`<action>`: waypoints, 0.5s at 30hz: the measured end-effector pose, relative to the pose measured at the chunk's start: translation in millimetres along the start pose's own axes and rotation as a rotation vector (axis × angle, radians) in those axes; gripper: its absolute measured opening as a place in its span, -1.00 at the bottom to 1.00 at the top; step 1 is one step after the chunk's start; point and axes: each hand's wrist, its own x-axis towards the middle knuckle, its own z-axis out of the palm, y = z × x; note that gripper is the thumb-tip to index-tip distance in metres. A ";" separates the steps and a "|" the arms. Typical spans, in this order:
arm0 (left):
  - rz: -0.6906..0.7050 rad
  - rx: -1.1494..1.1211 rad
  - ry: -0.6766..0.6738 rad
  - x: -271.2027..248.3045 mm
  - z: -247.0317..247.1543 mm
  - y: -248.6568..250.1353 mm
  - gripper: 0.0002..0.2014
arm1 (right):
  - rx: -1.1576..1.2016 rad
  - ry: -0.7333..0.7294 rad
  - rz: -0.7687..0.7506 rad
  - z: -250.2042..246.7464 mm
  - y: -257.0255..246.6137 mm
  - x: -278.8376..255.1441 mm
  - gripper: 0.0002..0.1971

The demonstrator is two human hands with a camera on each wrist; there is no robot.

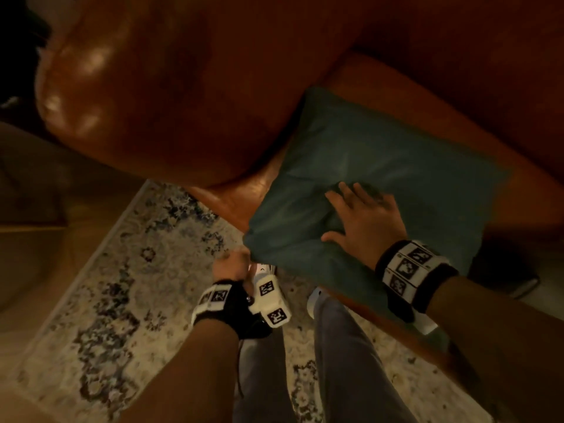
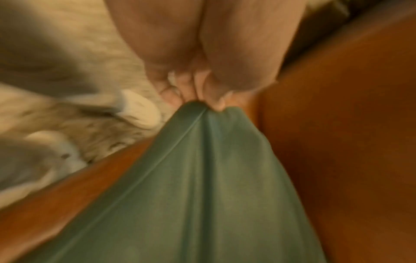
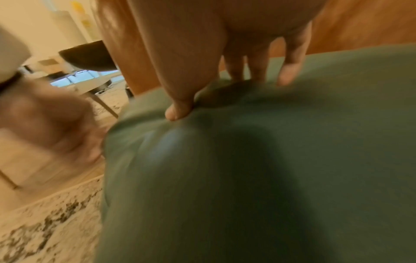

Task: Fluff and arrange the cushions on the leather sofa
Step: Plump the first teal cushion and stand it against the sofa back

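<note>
A green cushion [image 1: 375, 181] lies flat on the seat of the brown leather sofa [image 1: 189, 93], its near edge hanging over the seat's front. My left hand [image 1: 233, 264] pinches the cushion's near left corner [image 2: 202, 108] between thumb and curled fingers. My right hand [image 1: 363, 218] lies spread on the middle of the cushion [image 3: 258, 160], fingers straight, pressing a dent into the fabric; its fingertips [image 3: 288, 74] sink into the cover.
The sofa's rounded arm [image 1: 131, 80] bulges to the left of the cushion. A patterned rug [image 1: 128, 270] covers the floor below, where my legs [image 1: 345, 361] stand against the seat front. A dark chair [image 3: 90, 57] and a low table stand farther off.
</note>
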 end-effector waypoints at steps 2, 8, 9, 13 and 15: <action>-0.088 -0.093 0.016 3.1 -5.2 -13.9 -0.71 | 0.002 0.005 -0.010 0.2 1.4 -2.8 -0.16; -0.015 -0.014 -0.165 3.2 12.8 15.8 -0.80 | -0.033 0.017 -0.030 7.9 7.3 -8.3 -0.22; -0.007 0.049 -0.194 2.4 13.4 21.6 -0.75 | -0.045 0.001 -0.031 7.0 6.5 -7.0 -0.22; 0.052 0.276 -0.371 -0.2 20.6 36.8 -0.85 | -0.078 -0.053 -0.027 7.7 8.8 -5.3 -0.21; 0.079 0.281 -0.379 1.3 18.4 43.7 -0.90 | -0.074 -0.041 -0.018 7.9 12.5 -6.7 -0.22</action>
